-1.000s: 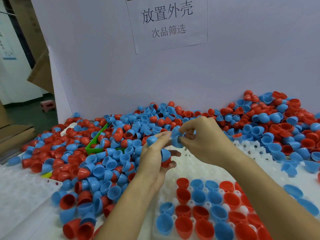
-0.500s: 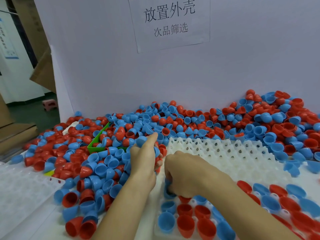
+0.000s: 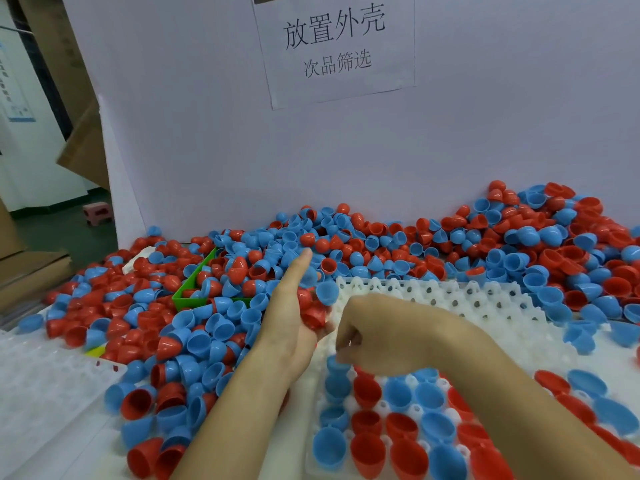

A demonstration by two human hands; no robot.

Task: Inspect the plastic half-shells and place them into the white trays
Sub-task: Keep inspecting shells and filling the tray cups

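My left hand [image 3: 292, 306] hovers palm-up at the left rim of the white tray [image 3: 460, 299], cupping several red and blue half-shells [image 3: 318, 303]. Just to its right, my right hand [image 3: 377, 336] is curled knuckles-up over the tray. Its fingertips pinch a blue half-shell [image 3: 337, 367] at a pocket in the tray's left column. The near rows of the tray hold red and blue shells [image 3: 398, 424], open side up. Its far rows are bare pockets.
A deep pile of loose red and blue half-shells [image 3: 519, 244] spreads across the table behind and left of the tray. A green bin [image 3: 188, 301] sits half buried in it. A second white tray [image 3: 41, 379] lies at the near left. A white backboard with a paper sign [image 3: 336, 46] stands behind.
My right hand has dropped from my raised left hand to the tray's left column with a blue shell. My left hand has sunk to the tray's rim, still cupping shells.
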